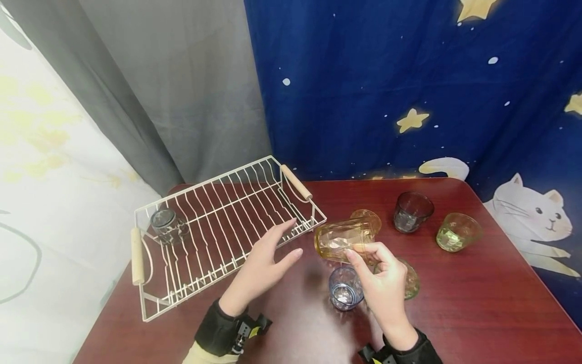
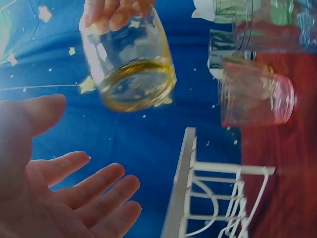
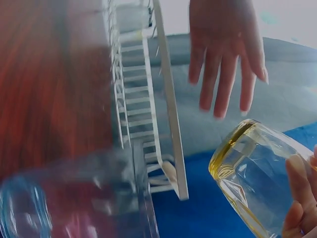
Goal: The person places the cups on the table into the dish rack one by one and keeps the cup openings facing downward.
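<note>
My right hand [image 1: 385,285] pinches a yellow-tinted drinking glass [image 1: 338,240] near one end. The glass is tipped on its side above the table, its thick yellow base [image 2: 141,89] pointing left toward my other hand. My left hand [image 1: 259,268] holds nothing; its fingers are spread and relaxed in front of the rack's near right side, apart from the glass. A blue-tinted glass [image 1: 345,289] stands below the held one. Partly hidden behind my right hand is a green-rimmed glass [image 1: 411,280]. In the left wrist view a pink-tinted glass [image 2: 285,101] stands on the table.
A white wire dish rack [image 1: 213,274] with wooden handles [image 1: 296,182] stands at the left, a dark glass [image 1: 165,225] inside its left end. An amber-rimmed glass [image 1: 373,218], a dark grey glass [image 1: 414,211] and a green glass [image 1: 456,231] stand toward the back right. Curtains hang behind the table [image 1: 491,308].
</note>
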`<state>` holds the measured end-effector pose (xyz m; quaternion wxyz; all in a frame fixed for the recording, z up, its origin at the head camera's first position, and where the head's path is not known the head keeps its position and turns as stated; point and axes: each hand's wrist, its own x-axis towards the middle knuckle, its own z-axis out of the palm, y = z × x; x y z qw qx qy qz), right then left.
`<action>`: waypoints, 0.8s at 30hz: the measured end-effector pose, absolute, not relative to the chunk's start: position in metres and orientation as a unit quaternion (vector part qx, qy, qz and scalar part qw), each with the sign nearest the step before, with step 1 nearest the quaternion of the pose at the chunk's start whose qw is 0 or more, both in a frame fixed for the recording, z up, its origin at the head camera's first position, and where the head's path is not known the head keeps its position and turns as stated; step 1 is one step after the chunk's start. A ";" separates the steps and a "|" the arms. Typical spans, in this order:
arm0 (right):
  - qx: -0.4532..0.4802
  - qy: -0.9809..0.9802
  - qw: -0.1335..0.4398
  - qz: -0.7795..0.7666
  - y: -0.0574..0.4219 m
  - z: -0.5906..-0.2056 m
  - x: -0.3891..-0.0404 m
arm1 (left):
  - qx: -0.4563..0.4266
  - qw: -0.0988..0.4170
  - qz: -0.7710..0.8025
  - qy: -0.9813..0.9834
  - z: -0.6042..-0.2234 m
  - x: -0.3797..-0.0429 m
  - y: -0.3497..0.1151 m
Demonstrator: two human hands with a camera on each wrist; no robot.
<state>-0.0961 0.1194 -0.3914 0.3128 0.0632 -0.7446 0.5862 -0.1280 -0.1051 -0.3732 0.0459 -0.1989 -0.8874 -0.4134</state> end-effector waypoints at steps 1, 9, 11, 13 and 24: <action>0.063 -0.729 0.301 0.612 0.117 -0.391 -0.096 | -0.197 0.038 -0.421 -0.885 -0.375 -0.129 -0.104; 0.058 -0.663 0.247 0.704 0.105 -0.392 -0.095 | -0.216 -0.007 -0.507 -0.835 -0.384 -0.131 -0.091; 0.067 -0.660 0.246 0.707 0.103 -0.393 -0.095 | -0.216 -0.017 -0.527 -0.821 -0.386 -0.131 -0.088; 0.081 -0.650 0.243 0.715 0.101 -0.395 -0.095 | -0.210 -0.024 -0.545 -0.812 -0.387 -0.130 -0.085; 0.114 -0.631 0.228 0.732 0.093 -0.400 -0.087 | -0.169 0.003 -0.512 -0.842 -0.394 -0.121 -0.077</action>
